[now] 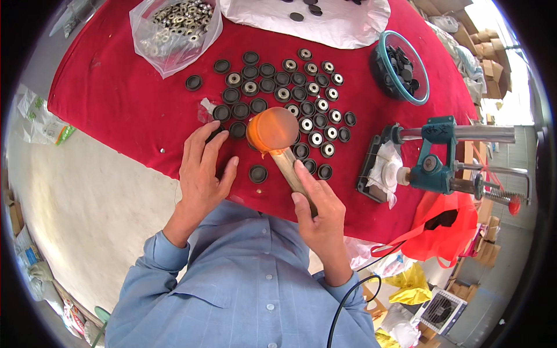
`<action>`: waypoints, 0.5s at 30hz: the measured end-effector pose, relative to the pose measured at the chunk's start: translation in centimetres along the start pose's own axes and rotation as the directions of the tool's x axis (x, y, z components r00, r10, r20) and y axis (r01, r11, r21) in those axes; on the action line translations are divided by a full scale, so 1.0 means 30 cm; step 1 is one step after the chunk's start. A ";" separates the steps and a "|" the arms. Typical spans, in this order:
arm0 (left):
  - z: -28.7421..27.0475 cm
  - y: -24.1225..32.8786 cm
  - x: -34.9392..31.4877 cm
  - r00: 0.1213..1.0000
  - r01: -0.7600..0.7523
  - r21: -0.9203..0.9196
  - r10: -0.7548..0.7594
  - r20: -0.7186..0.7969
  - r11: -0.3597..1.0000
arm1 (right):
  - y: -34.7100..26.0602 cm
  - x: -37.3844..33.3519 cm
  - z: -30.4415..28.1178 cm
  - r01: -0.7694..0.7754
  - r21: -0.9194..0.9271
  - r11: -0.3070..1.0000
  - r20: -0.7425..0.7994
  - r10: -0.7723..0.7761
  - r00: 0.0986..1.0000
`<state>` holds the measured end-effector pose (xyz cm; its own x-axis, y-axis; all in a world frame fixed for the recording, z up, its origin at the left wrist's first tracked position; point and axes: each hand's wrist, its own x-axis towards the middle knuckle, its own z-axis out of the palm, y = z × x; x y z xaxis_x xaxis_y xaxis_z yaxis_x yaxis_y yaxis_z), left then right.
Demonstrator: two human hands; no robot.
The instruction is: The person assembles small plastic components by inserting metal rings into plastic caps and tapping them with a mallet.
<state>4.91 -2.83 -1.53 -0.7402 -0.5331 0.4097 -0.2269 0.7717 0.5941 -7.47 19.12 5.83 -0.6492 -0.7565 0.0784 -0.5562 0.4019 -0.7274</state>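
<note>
we hold an orange mallet (272, 129) by its handle (288, 169), likely for control, right grip (320, 204) closed, left grip (204, 159) half-open beside black caps (238, 129).

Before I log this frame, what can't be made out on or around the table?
Head view:
Full count of black caps: the orange mallet head hides part of the cluster.
Wooden handle: its lower end is hidden by the right grip.
Black piece under the left grip: mostly covered, so held or only touched is unclear.
White sheet: far side cut off by the upper edge.
Red bag: contents too dark to tell.
</note>
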 end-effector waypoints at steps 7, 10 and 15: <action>-0.028 0.010 -0.040 0.996 0.042 -0.326 -0.066 -0.062 0.944 | -0.056 -0.010 0.056 0.063 0.309 0.949 -0.033 -0.056 0.998; -0.082 0.061 -0.063 0.899 0.359 -0.850 -0.389 0.203 0.386 | -0.102 0.007 0.115 0.061 0.429 0.901 -0.035 -0.051 0.998; -0.119 0.097 -0.110 0.877 0.452 -0.844 -0.320 0.359 0.290 | -0.145 0.051 0.247 0.178 0.613 0.770 -0.055 -0.184 0.981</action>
<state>8.96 -0.07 1.33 -0.8034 -0.5900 -0.0796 0.1338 -0.3093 0.9415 -2.19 12.40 4.07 -0.5632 -0.7883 0.2478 -0.2261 -0.1414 -0.9638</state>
